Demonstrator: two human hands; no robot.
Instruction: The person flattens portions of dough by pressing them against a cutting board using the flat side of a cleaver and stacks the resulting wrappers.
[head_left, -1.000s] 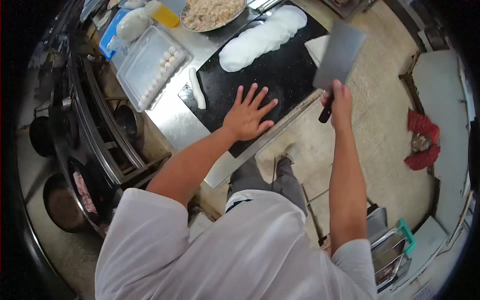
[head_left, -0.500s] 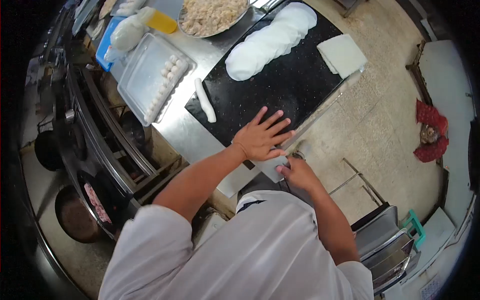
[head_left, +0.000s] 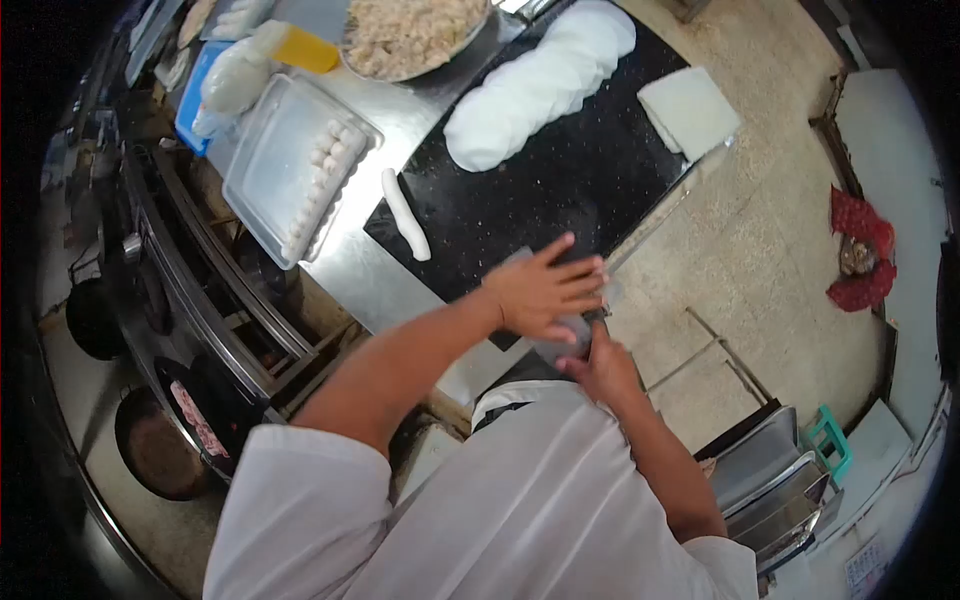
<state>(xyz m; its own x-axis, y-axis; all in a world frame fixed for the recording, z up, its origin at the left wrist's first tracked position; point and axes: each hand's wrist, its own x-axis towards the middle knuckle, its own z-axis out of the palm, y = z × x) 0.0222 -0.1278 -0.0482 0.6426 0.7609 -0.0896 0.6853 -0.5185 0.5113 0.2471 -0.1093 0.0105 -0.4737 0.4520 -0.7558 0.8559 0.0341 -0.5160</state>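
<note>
My left hand (head_left: 545, 292) lies with fingers spread over a flat grey blade, apparently a cleaver (head_left: 563, 338), at the near edge of the black board (head_left: 520, 215). My right hand (head_left: 607, 368) is closed at the near end of this cleaver; its handle is hidden in the fingers. Whatever may lie beneath the blade is out of sight. To the left on the board rests a white dough rope (head_left: 405, 215). Farther back, thin round white dough wrappers (head_left: 540, 85) overlap in a long row.
A folded white cloth (head_left: 690, 112) sits at the board's far right corner. Left of the board are a clear plastic tray (head_left: 265, 150) with small dough pieces, a bowl of pale filling (head_left: 410, 35) and a yellow-filled bottle (head_left: 305, 48). Dark pans (head_left: 160, 440) stand at far left.
My left hand has shifted slightly right and toward me, its fingers now pointing more to the right. The blade has turned beneath it. My right hand has moved a little nearer my body.
</note>
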